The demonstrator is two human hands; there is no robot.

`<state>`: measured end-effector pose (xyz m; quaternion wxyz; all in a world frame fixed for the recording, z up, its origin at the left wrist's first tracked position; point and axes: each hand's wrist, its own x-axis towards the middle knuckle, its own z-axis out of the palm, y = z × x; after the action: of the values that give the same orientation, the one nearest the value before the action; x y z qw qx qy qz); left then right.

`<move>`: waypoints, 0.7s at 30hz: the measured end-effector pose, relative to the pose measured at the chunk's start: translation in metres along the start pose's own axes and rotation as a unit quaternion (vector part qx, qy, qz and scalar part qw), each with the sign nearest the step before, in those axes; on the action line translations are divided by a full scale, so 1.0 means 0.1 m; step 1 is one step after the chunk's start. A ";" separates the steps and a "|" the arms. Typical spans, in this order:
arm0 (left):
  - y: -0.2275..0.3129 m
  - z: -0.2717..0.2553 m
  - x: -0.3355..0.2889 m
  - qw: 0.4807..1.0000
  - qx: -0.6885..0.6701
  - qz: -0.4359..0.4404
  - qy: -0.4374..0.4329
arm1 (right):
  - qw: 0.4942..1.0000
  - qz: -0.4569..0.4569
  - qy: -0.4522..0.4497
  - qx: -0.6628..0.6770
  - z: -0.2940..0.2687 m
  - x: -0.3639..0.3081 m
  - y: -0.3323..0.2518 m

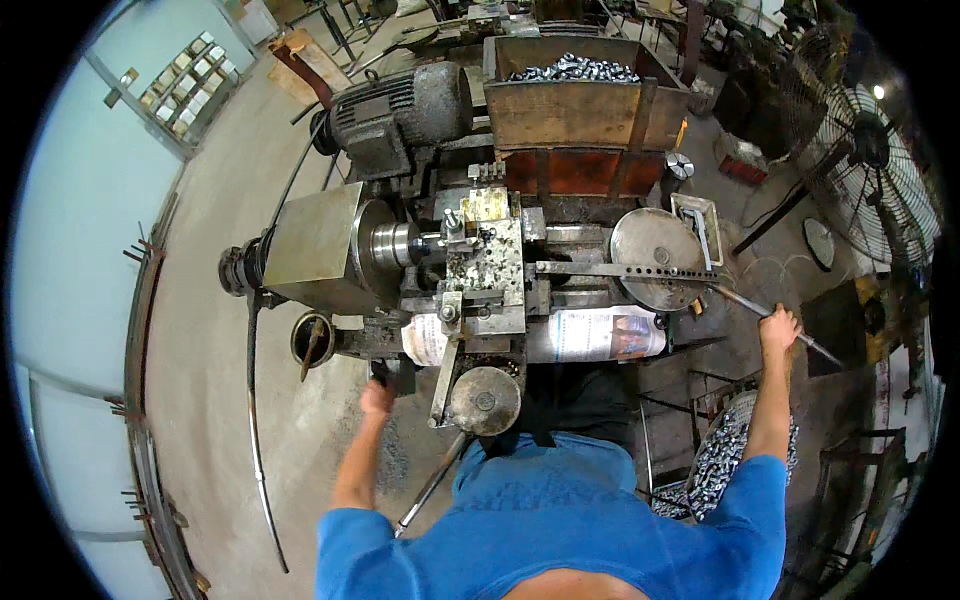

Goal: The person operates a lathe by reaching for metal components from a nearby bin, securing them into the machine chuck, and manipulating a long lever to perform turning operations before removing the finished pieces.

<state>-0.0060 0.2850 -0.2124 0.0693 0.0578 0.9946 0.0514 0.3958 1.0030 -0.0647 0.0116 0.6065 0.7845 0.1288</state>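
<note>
My right hand (779,328) is wrapped round a long metal lever (745,302) at the right of a lathe. The lever joins a flat bar with a row of holes (620,270), which runs to the oily tool slide (490,270). Low beside the front of the machine, my left hand (377,397) is closed at a small dark part; its fingertips are hidden. The shiny round spindle nose (392,244) sticks out of the box-shaped headstock (312,245) towards the slide. A round metal disc (484,401) lies in front of me, and a larger disc (655,255) sits under the bar.
Small metal parts fill a rusty bin (565,105) behind the lathe and a basket (740,430) by my right elbow. An electric motor (400,110) stands at the back. At right is a large fan (870,140); at left, a pot (314,340) and a long rod (258,450).
</note>
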 end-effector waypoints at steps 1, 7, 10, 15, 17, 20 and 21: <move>-0.10 -0.10 0.03 0.996 0.078 0.009 -0.048 | 1.000 0.000 0.013 0.000 0.02 -0.04 0.01; -0.20 -0.16 -0.01 0.999 0.023 0.015 -0.028 | 0.987 -0.113 0.058 0.099 -0.22 -0.53 -0.22; -0.25 -0.09 -0.13 0.997 -0.061 0.008 -0.055 | 0.952 -0.163 0.019 0.259 -0.82 -0.78 -0.69; -0.64 -0.82 -0.06 0.965 -0.205 -0.015 -0.164 | 0.750 -0.462 0.051 0.470 -2.08 -1.21 -2.08; -0.81 -1.38 -0.05 0.952 -0.301 0.049 -0.024 | 0.660 -0.570 0.104 0.478 -2.44 -1.50 -2.72; -1.15 -2.29 -0.10 0.969 -0.170 0.043 0.174 | 0.583 -0.674 0.122 0.437 -2.86 -1.97 -3.59; -1.25 -2.50 -0.16 0.958 -0.171 -0.012 0.231 | 0.558 -0.698 0.167 0.416 -2.94 -2.13 -3.82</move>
<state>-0.0395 0.1360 0.0226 -0.1526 0.0202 0.9604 0.2322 0.0381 0.6566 0.1073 -0.2867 -0.2255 0.9170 -0.1615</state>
